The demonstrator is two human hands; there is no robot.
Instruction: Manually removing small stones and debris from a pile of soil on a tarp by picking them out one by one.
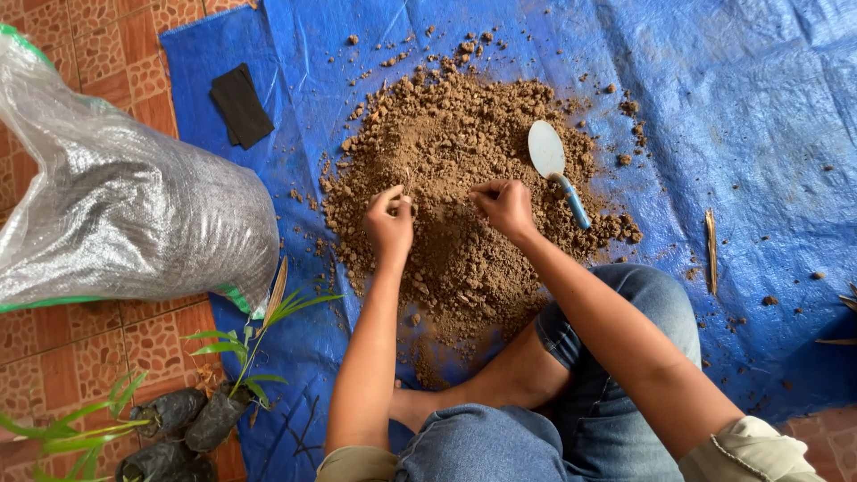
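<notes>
Bent knees (571, 393) frame the soil (446, 178), which is pinched between the curled fingers of the left hand (390, 223) and right hand (505, 207). Clods are best crumbled gently (the trowel (555, 170) lies just beyond the right fingertips, untouched).

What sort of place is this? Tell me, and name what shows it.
Probably a home patio or yard used for potting plants. A pile of soil lies on a blue tarp over patterned floor tiles, with a trowel and bagged seedlings nearby.
</notes>
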